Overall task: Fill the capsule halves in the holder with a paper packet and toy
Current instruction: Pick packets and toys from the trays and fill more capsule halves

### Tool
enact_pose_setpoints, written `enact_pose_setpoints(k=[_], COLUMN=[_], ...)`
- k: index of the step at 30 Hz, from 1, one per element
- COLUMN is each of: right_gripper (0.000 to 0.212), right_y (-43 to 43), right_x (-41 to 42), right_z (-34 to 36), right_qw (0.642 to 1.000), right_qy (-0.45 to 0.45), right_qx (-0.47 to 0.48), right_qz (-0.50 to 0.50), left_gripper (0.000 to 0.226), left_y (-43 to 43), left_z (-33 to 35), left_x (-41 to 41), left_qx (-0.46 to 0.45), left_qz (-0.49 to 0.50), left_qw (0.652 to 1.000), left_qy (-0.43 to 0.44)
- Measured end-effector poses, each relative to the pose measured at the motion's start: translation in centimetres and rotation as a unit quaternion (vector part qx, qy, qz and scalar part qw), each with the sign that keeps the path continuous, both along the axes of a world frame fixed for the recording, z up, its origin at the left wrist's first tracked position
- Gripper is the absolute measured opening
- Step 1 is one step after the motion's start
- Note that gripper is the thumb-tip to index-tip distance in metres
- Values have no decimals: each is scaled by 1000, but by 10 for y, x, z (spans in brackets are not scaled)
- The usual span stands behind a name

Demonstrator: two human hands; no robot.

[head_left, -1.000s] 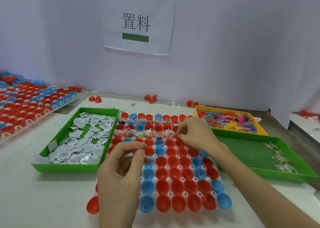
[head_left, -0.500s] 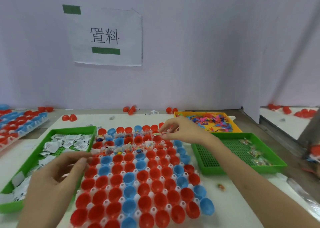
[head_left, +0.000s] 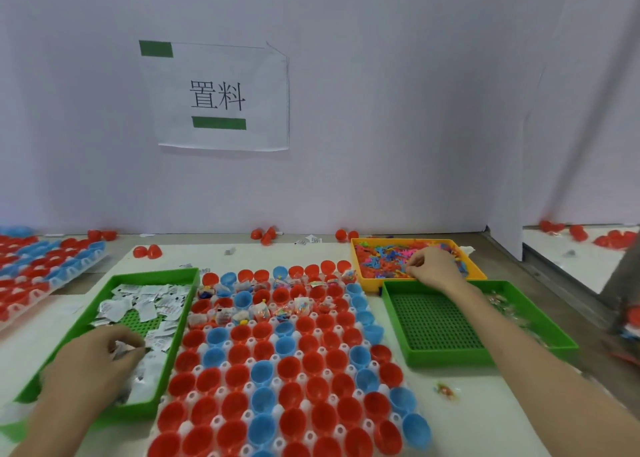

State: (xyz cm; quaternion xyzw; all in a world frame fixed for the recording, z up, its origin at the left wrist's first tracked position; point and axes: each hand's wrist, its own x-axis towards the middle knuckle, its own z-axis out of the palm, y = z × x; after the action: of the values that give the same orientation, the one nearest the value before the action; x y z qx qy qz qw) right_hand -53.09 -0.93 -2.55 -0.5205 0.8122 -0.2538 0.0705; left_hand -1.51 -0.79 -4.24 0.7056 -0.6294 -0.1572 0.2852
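The white holder (head_left: 188, 392) lies in the middle, full of red and blue capsule halves (head_left: 313, 363). Its far rows hold packets and toys; the near rows look empty. My left hand (head_left: 93, 366) is down in the green tray (head_left: 152, 274) of white paper packets (head_left: 145, 304), left of the holder, with thumb and fingers pinched on one packet. My right hand (head_left: 433, 269) reaches into the yellow tray (head_left: 401, 241) of small colourful toys (head_left: 384, 259) at the back right. Its fingertips are pinched together on a toy in the pile.
A second green tray (head_left: 436, 321) lies right of the holder with a few clear bags (head_left: 502, 304). Another holder of capsule halves (head_left: 41, 269) sits far left. Loose red halves (head_left: 265, 234) line the wall. One small toy (head_left: 446, 390) lies on the table.
Both hands left the holder's far rows. My left hand went down-left into the packet tray, and my right hand went back-right into the toy tray.
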Motion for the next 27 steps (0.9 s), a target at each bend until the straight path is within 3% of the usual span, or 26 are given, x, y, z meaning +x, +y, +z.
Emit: enact_pose_setpoints(k=[8,14,18,20,24,27], right_gripper=[26,20,20,21,19,15], right_y=[9,24,36,45,74,90], right_x=[11,13,27,41,79,108], right_z=[-3,6,25,35,39,29], right_qw=[993,974,950,920,801,771], right_qy=[-30,-70,-126,-224,-498,-566], right_qx=[-112,-212,-286,-320,-325,-267], right_qz=[23,22,21,14,67,116], left_gripper=[23,28,21,16,6,6], left_y=[4,5,-1,-2,2,5], left_z=[-7,-10,-17,-18,-15,-14], left_x=[8,7,13,14,9,7], left_qx=[-40,-172,-210,-232,-252,-241], left_qz=[-4,-3,-13,-4,1,13], left_qw=[994,981,966,955,944,940], left_qy=[100,92,152,185,212,240])
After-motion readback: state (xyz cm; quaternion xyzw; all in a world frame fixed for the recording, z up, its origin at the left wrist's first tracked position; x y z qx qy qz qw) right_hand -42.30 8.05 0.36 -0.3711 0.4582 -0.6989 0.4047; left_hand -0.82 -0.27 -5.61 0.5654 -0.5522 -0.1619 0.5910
